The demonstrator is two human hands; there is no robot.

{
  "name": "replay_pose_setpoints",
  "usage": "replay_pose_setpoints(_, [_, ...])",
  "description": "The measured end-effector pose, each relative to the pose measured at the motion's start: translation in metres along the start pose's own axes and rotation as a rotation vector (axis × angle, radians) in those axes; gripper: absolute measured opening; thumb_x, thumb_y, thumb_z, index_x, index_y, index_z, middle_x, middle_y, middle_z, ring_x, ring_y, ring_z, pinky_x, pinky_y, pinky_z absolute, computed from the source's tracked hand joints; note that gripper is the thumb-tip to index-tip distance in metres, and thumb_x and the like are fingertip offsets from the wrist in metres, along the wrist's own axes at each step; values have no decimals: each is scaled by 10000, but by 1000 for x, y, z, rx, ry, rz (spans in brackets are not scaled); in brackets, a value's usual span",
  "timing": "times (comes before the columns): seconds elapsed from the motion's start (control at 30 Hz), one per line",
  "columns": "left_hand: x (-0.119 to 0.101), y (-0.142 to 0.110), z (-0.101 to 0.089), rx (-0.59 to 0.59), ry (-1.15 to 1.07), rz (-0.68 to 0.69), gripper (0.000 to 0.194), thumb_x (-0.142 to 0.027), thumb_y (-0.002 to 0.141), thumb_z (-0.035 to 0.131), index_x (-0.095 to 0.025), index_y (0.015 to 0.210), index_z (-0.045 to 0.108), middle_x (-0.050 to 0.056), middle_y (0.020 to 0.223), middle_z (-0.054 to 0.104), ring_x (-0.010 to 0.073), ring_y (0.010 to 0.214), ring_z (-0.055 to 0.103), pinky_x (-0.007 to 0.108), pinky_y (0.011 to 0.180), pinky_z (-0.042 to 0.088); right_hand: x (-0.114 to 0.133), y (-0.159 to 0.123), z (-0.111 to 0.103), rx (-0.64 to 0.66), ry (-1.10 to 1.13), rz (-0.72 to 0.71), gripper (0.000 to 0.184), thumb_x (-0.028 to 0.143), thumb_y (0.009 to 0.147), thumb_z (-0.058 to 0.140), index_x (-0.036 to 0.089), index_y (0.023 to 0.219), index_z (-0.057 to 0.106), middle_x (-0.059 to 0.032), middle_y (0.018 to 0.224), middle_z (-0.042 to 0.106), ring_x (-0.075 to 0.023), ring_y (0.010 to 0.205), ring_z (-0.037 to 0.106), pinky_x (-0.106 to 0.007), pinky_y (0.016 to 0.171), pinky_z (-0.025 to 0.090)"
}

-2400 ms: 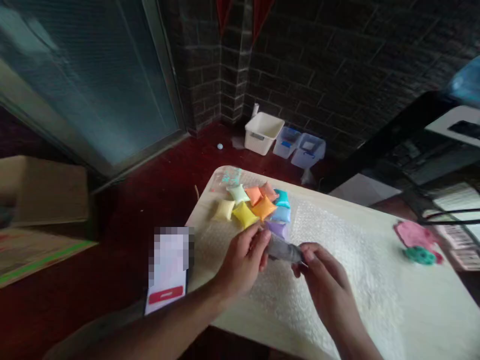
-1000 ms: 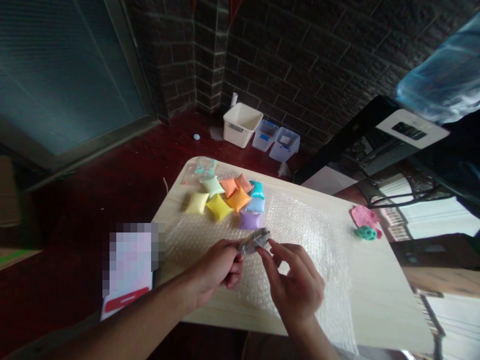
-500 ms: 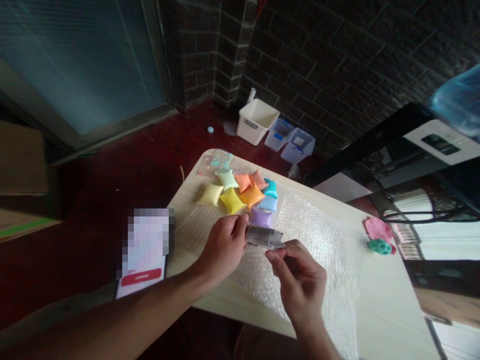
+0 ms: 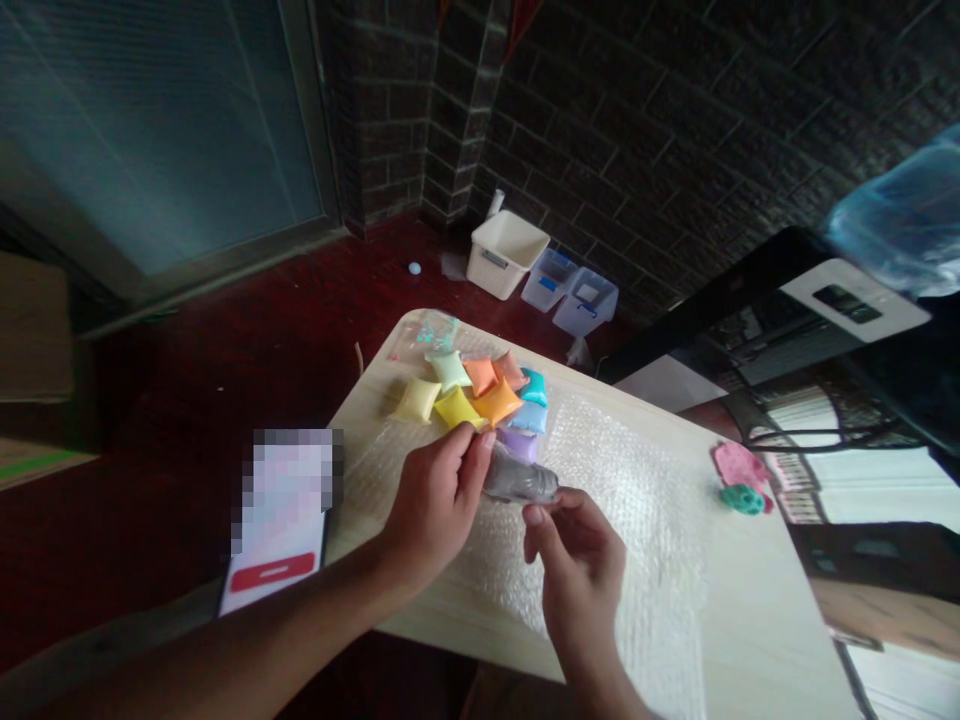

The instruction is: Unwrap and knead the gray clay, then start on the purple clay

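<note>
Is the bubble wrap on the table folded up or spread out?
Spread out: the bubble wrap lies as a broad, bumpy sheet across the table, beneath the grey packet in the left hand.

A crinkled, shiny gray plastic packet (image 4: 521, 478) is spanning left hand (image 4: 435, 495) to right fingertips (image 4: 534, 516), tilting slightly.

Bare skin all the way here: the left forearm (image 4: 300, 620), long and uncovered from the near left edge, narrows into the wrist. On the right, a shorter stretch of right forearm (image 4: 604, 680), bare as well. Left hand (image 4: 435, 490) and right hand (image 4: 581, 555), both bare too, slim-fingered, smooth-backed.
</note>
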State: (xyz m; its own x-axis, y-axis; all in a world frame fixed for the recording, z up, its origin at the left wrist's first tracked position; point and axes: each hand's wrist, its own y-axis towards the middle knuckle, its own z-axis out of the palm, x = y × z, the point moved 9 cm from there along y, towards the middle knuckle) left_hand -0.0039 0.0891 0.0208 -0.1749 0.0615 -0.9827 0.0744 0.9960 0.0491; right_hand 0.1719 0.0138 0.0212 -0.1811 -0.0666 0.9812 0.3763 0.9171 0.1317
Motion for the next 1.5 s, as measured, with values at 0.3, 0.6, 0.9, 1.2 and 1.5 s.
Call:
replay_pose_setpoints(0.3, [-15, -1, 3, -7, 58, 100, 340, -290, 1010, 542, -258, 676, 493, 2, 525, 559, 177, 539, 542, 303, 582, 330, -4, -4, -18, -193, 3, 15, 258, 340, 824, 899, 225, 1005, 756, 26, 664, 669, -108, 442, 555, -224, 396, 424])
replay_pose_setpoints(0.6, [5, -16, 28, 176, -50, 5, 245, -372, 1069, 513, -259, 856, 471, -27, 618, 677, 166, 582, 697, 271, 617, 471, 11, -5, -28, -216, -355, -177, 175, 324, 907, 823, 218, 1047, 831, -20, 713, 721, -148, 568, 627, -284, 558, 527])
replay_pose_setpoints(0.9, [-2, -3, 14, 98, 25, 71, 261, -321, 1035, 541, -262, 792, 467, -9, 607, 691, 177, 568, 690, 284, 595, 441, -24, 5, -4, 1, 171, 247, 279, 418, 785, 912, 198, 770, 741, 36, 560, 597, -88, 431, 450, -216, 405, 355])
replay_pose_setpoints(1.2, [10, 0, 23, 126, -116, -89, 305, -408, 1004, 580, -242, 770, 478, -25, 630, 599, 168, 545, 675, 266, 529, 482, -21, 9, -10, 47, 365, 235, 223, 376, 866, 853, 217, 779, 722, 72, 564, 459, -85, 495, 362, -225, 481, 328])
replay_pose_setpoints(1.5, [22, -43, 70, 980, -781, -833, 479, -642, 898, 657, -179, 1020, 649, 109, 883, 733, 212, 630, 678, 355, 572, 563, -6, 16, -8, 487, 50, 87, 139, 315, 951, 781, 222, 858, 738, 0, 749, 633, -151, 679, 565, -296, 630, 465])
